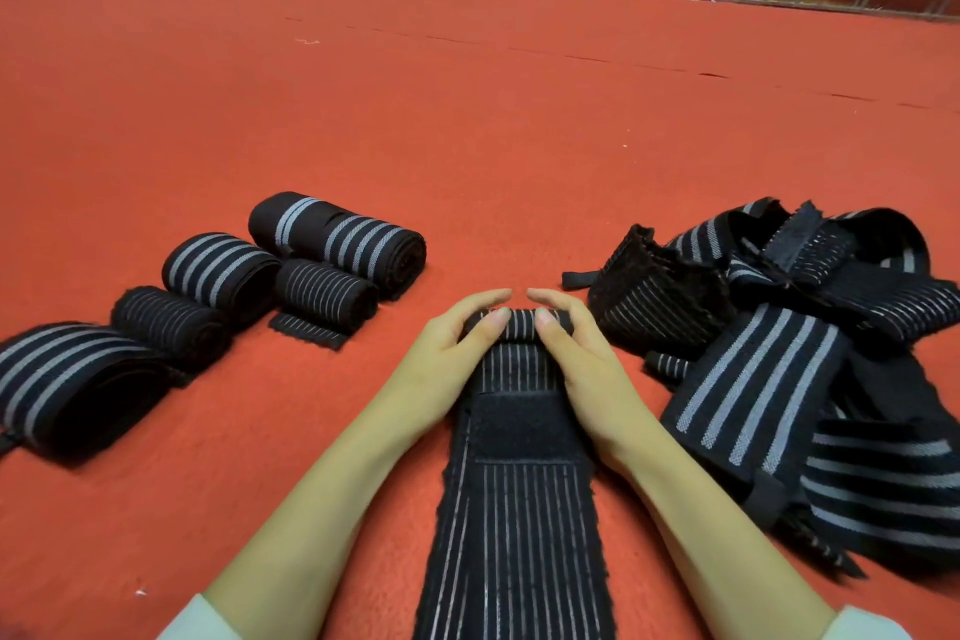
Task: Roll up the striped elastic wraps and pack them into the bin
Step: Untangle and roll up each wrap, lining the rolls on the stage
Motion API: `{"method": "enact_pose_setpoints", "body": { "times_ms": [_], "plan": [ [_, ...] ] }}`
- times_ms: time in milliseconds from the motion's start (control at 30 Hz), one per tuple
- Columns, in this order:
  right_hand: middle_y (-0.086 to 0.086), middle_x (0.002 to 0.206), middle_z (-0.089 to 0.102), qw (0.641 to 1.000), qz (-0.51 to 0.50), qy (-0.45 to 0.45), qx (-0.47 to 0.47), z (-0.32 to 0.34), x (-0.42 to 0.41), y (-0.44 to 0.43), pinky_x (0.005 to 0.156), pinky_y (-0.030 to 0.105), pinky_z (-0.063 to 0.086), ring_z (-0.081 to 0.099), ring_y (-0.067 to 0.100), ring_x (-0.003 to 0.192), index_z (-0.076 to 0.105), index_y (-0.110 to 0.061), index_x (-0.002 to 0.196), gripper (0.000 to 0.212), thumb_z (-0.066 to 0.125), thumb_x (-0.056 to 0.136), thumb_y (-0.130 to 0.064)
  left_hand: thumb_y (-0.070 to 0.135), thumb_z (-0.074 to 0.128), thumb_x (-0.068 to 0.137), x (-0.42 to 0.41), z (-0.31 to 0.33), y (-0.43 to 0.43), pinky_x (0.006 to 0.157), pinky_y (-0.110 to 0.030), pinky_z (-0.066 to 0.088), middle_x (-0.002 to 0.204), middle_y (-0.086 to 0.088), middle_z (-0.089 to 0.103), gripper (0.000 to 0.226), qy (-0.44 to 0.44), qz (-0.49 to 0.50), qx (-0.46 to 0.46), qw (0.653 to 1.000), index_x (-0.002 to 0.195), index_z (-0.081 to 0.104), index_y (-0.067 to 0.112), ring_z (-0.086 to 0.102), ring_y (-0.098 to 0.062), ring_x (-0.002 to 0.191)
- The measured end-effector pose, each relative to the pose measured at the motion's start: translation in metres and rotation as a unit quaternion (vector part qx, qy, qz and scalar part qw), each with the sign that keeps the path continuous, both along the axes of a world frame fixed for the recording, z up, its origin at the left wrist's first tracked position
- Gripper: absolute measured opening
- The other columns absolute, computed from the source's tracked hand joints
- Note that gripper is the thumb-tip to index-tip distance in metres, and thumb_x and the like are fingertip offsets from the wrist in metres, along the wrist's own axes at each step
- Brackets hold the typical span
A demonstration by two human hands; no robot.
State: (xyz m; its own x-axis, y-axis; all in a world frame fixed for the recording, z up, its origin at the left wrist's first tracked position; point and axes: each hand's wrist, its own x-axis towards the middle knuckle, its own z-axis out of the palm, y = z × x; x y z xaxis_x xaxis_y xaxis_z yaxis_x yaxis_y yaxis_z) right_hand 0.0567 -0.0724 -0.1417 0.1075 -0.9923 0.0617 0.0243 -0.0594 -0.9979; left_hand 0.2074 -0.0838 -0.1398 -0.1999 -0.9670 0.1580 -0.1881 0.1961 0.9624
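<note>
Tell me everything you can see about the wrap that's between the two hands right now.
The wrap is a long black elastic band with thin pale lengthwise stripes and fuzzy edges. It lies flat on the red mat, running away from the person. Its far end is wound into a small roll, gripped by the left hand and right hand. A plain black patch crosses it just nearer than the roll.

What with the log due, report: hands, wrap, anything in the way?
Grip on wrap, rolled end: left hand, right hand. Roll small, most lies flat. Done rolls left, pile right, neither in the way. No bin seen.
</note>
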Motion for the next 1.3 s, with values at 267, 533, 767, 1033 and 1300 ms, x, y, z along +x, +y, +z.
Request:
{"method": "enact_pose_setpoints", "body": {
  "times_ms": [267, 533, 767, 1033, 1300],
  "plan": [
    [0.01, 0.1, 0.07, 0.995, -0.003, -0.097, 0.021, 0.0007, -0.0009, -0.003, 0.078, 0.028, 0.055, 0.067, 0.019, 0.088, 0.059, -0.004, 0.113, 0.022, 0.053, 0.095, -0.014, 0.01, 0.062, 0.09, 0.0026, 0.008, 0.0036, 0.051, -0.018, 0.048, 0.095, -0.002, 0.069, 0.021, 0.085, 0.019, -0.007, 0.996, 0.11, 0.065, 0.015, 0.063, -0.007, 0.066],
    [0.001, 0.096, 0.066, 0.997, -0.014, -0.072, -0.01, 0.0025, 0.0004, -0.0013, 0.079, 0.021, 0.052, 0.062, 0.008, 0.088, 0.061, -0.008, 0.105, 0.018, 0.056, 0.091, -0.019, 0.001, 0.069, 0.082, 0.0047, 0.0069, 0.0016, 0.085, -0.02, 0.048, 0.098, 0.002, 0.072, 0.02, 0.059, 0.045, -0.06, 0.995, 0.095, 0.074, 0.015, 0.065, -0.005, 0.093],
    [0.0, 0.099, 0.063, 0.998, -0.035, -0.05, -0.026, -0.0006, -0.0003, -0.0035, 0.074, 0.018, 0.05, 0.062, 0.004, 0.084, 0.059, -0.019, 0.103, 0.012, 0.049, 0.098, -0.019, 0.039, 0.07, 0.083, 0.0025, 0.0062, 0.0024, 0.068, -0.017, 0.047, 0.11, 0.001, 0.066, 0.043, 0.092, 0.011, 0.058, 0.994, 0.121, 0.057, 0.026, 0.062, -0.001, 0.088],
    [0.011, 0.113, 0.058, 0.996, -0.066, -0.043, -0.049, -0.0041, -0.0068, -0.0048, 0.086, 0.035, 0.054, 0.062, 0.021, 0.098, 0.051, -0.033, 0.121, 0.025, 0.052, 0.098, -0.023, -0.004, 0.074, 0.077, -0.0028, 0.0048, 0.006, 0.061, -0.025, 0.055, 0.079, -0.008, 0.073, 0.041, 0.047, -0.039, 0.197, 0.978, 0.112, 0.055, 0.003, 0.07, -0.016, 0.067],
    [0.017, 0.128, 0.052, 0.997, -0.042, -0.053, -0.034, -0.0013, -0.0081, -0.0062, 0.096, 0.044, 0.05, 0.056, 0.027, 0.116, 0.052, -0.039, 0.118, 0.033, 0.061, 0.09, -0.023, 0.004, 0.062, 0.089, 0.0051, 0.0042, 0.0037, 0.088, -0.038, 0.054, 0.112, -0.018, 0.069, 0.047, 0.135, -0.106, 0.198, 0.965, 0.132, 0.045, 0.01, 0.067, -0.029, 0.099]
  ]
}}
